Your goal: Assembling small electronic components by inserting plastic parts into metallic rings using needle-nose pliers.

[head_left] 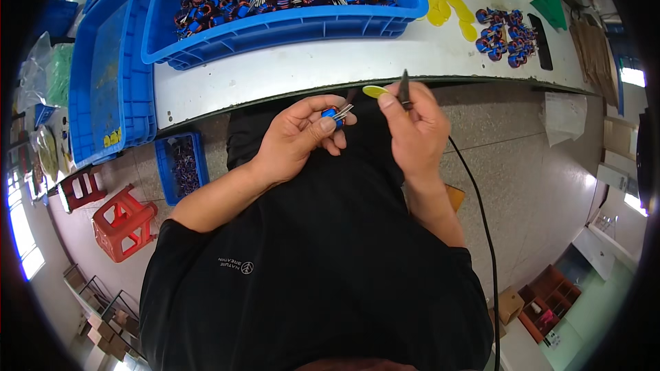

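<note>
My left hand (297,130) is closed around a toroidal coil (333,115) with a blue core, copper windings and bare metal leads pointing up and right. To its right, my right hand (421,127) pinches a thin yellow oval disc (375,91) between thumb and forefinger. A dark tool with a pointed tip (404,86) also sticks up out of that hand; its lower part is hidden by the fingers, so I cannot tell its kind. The disc and the coil are apart. Both hands are held just in front of the table's near edge.
On the white table (289,69) stands a blue crate (275,31) heaped with coils. Left of it is another blue tray (113,82). Yellow discs (440,7), loose coils (505,38) and a black phone-like slab (540,42) lie right. A black cable (485,220) hangs at my right.
</note>
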Demonstrator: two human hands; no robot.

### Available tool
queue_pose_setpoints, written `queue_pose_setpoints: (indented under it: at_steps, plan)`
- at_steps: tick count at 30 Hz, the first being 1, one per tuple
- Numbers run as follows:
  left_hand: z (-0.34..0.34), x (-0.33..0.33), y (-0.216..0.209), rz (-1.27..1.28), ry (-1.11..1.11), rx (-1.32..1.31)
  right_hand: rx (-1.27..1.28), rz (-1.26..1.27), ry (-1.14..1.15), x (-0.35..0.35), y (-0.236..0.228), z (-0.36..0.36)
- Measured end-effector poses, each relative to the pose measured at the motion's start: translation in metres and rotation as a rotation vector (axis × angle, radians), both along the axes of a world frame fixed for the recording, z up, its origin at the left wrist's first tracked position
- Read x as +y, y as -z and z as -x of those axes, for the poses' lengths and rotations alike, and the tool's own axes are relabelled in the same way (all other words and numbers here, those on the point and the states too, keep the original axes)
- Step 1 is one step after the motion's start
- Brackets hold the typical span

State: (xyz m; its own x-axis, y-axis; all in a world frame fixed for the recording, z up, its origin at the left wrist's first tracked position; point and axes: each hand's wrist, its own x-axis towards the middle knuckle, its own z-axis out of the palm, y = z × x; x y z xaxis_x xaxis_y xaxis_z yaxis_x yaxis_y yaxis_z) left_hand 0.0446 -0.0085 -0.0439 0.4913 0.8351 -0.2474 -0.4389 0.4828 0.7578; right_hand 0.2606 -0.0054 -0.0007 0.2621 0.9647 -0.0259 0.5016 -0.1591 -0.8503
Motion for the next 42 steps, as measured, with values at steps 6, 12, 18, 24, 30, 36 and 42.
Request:
queue_pose_setpoints:
  at_steps: [6, 12, 18, 24, 30, 36, 42]
  plan:
    - [-0.001, -0.002, 0.002, -0.023, -0.024, 0.008, 0.283, -0.133, -0.031, -0.016, 0.014, 0.028]
    - [0.002, -0.005, 0.005, -0.080, -0.058, 0.035, 0.292, -0.137, -0.060, -0.019, 0.021, 0.035]
    - [0.004, -0.006, 0.002, -0.075, -0.076, 0.048, 0.190, -0.241, -0.146, -0.021, 0.032, 0.035]
    - [0.003, -0.006, -0.001, -0.039, -0.073, 0.063, 0.084, -0.313, -0.180, -0.020, 0.028, 0.036]
    - [0.004, -0.008, -0.001, -0.079, -0.062, 0.101, 0.020, -0.426, -0.253, -0.019, 0.031, 0.032]
    - [0.002, -0.015, 0.010, -0.280, -0.102, 0.130, 0.065, -0.375, -0.285, -0.021, 0.026, 0.031]
    - [0.004, -0.015, 0.007, -0.274, -0.099, 0.103, 0.056, -0.393, -0.318, -0.025, 0.026, 0.027]
